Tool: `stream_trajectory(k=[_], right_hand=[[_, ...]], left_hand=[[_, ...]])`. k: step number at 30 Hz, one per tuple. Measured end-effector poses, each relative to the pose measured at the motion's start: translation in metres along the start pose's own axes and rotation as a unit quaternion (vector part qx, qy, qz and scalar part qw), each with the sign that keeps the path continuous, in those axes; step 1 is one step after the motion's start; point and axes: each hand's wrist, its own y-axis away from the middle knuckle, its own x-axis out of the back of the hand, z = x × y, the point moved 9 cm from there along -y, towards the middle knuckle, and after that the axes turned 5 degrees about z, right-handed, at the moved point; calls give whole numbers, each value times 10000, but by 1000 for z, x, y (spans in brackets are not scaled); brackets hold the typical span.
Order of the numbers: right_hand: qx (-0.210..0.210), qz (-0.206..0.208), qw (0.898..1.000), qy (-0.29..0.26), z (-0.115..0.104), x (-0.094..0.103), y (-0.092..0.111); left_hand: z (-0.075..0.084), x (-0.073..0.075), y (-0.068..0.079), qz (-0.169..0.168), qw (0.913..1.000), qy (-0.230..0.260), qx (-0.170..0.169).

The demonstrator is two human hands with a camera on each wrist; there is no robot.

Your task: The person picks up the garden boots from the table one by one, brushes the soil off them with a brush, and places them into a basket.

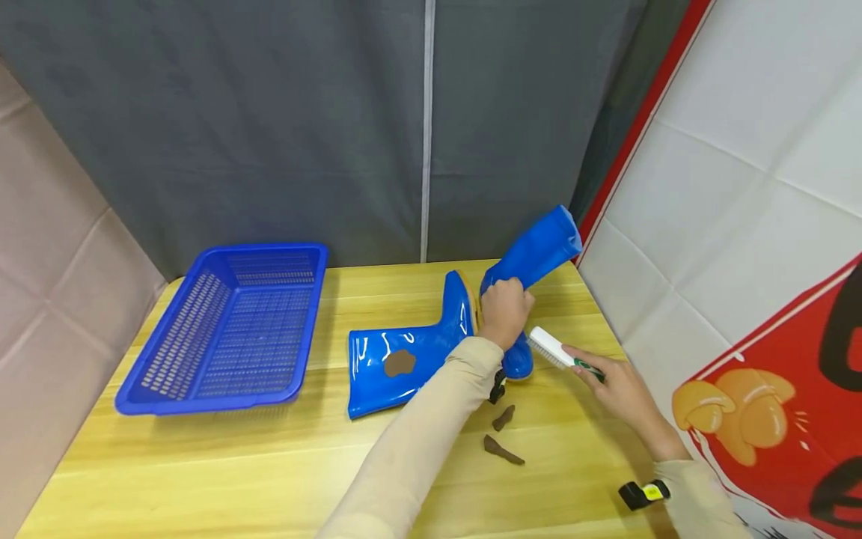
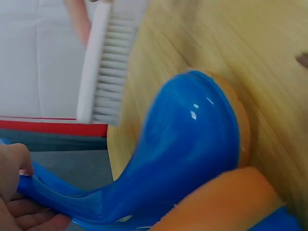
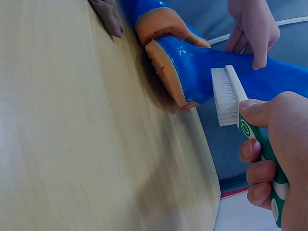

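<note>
My left hand (image 1: 506,308) grips a blue rubber boot (image 1: 539,247) around its shaft, with the toe down on the table and the shaft leaning back to the right. In my right hand (image 1: 622,393) is a white brush (image 1: 548,346) with a green-and-white handle; its pale bristles face the boot, seemingly a little apart from it. The left wrist view shows the glossy toe (image 2: 192,115) and, below, an orange sole (image 2: 226,202). Beside it a second blue boot (image 1: 411,337) lies on its side, bearing a brown patch (image 1: 400,363) on the shaft.
Two brown, mud-like pieces (image 1: 503,449) lie on the wooden table (image 1: 269,471) in front of the boots. At the left stands a blue plastic basket (image 1: 308,329). A grey curtain (image 1: 269,135) hangs behind, and a white and red wall (image 1: 741,195) rises at the right.
</note>
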Motion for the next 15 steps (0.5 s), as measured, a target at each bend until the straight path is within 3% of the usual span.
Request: stream_trajectory(k=[5, 11, 15], right_hand=[[2, 22, 10000, 22, 0, -2, 2], [-98, -75, 9999, 47, 3, -4, 4], [-150, -82, 9999, 13, 3, -7, 5]], left_hand=[[-9, 0, -1, 101, 9997, -150, 145], [-25, -14, 4, -312, 9980, -145, 534], [-26, -18, 8, -353, 9984, -186, 413]])
